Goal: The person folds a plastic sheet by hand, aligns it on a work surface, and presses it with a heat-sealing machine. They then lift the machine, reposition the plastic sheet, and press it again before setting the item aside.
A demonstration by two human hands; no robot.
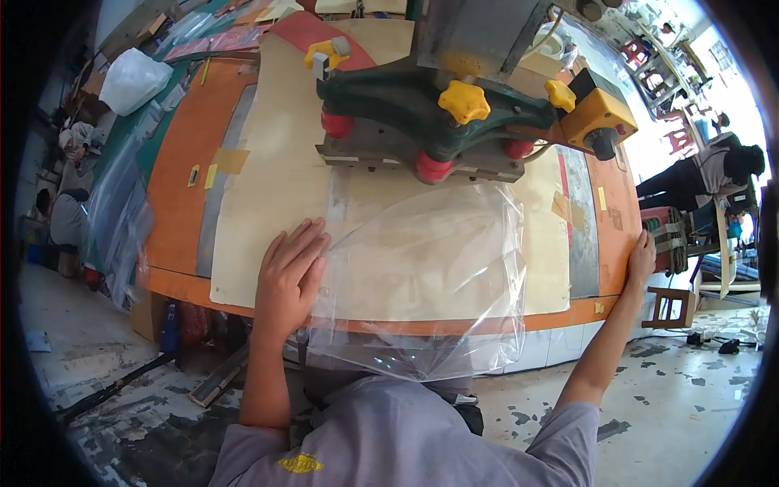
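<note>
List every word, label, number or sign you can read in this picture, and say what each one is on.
None can be read.
Yellow logo on the grey shirt: too small and blurred to make out.
Yellow and tan tape pieces on the orange table: no lettering shows.
Green machine with yellow knobs: no label shows.
Clear plastic bag under the left hand: unprinted.

Grey short-sleeved shirt (389, 438), yellow chest emblem; bare forearms.

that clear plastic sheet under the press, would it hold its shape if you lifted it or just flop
Probably floppy: the clear plastic sheet wrinkles and droops over the table edge toward the person's lap. It looks thin and see-through, so likely very light. Its glossy surface may slide easily; the left hand lies flat on its edge, seemingly pinning it down.
</note>
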